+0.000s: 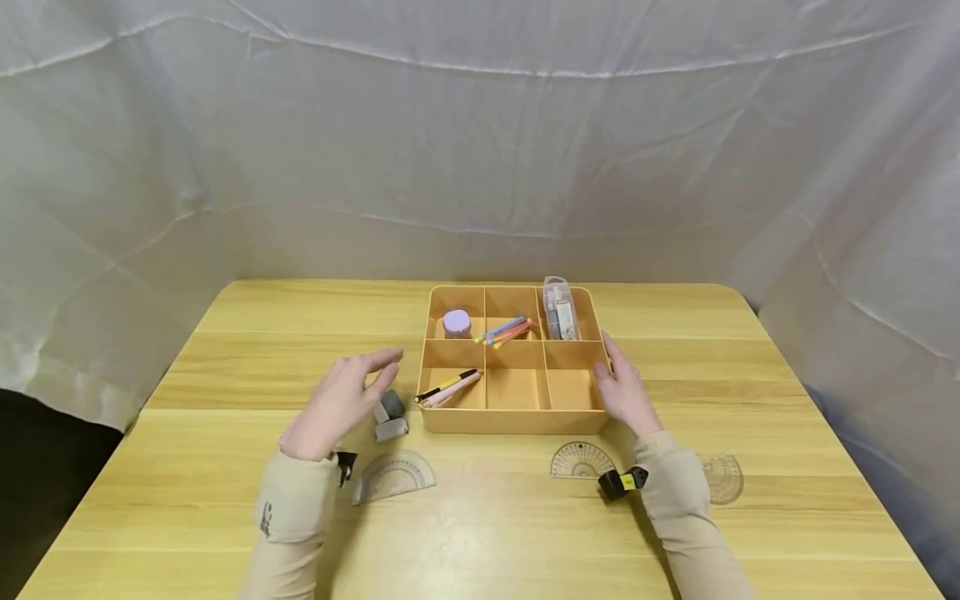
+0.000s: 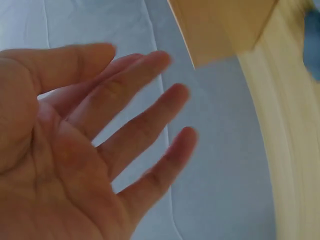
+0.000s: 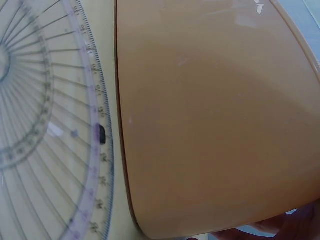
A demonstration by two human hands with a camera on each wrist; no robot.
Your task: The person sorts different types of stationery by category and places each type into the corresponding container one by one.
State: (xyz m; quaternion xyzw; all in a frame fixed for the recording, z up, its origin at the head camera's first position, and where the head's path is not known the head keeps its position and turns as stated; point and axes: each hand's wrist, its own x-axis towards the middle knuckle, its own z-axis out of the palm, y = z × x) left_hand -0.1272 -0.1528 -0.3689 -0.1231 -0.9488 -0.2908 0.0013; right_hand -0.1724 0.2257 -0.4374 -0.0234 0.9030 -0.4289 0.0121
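Note:
An orange-tan six-compartment organizer box (image 1: pixel 513 422) stands on the table. My right hand (image 1: pixel 625 396) grips its right wall, thumb on the inner side and fingers outside; in the right wrist view the box's smooth wall (image 3: pixel 215 120) fills most of the frame. My left hand (image 1: pixel 343 400) is held off the box's left side with nothing in it, fingers spread in the left wrist view. Close to that hand lie several small grey blocks (image 1: pixel 391 430). Pens (image 1: pixel 450 388) rest in the front left compartment, ends over the rim, and bright slim sticks (image 1: pixel 507 332) in the back middle one.
A purple-lidded jar (image 1: pixel 457 323) sits in the back left compartment, and a clear case (image 1: pixel 559 310) leans in the back right. Clear protractors lie in front: one at left (image 1: pixel 396 475), one near the box (image 1: pixel 582 460), one beyond the right sleeve (image 1: pixel 723 479). Grey cloth (image 1: pixel 480 150) hangs behind.

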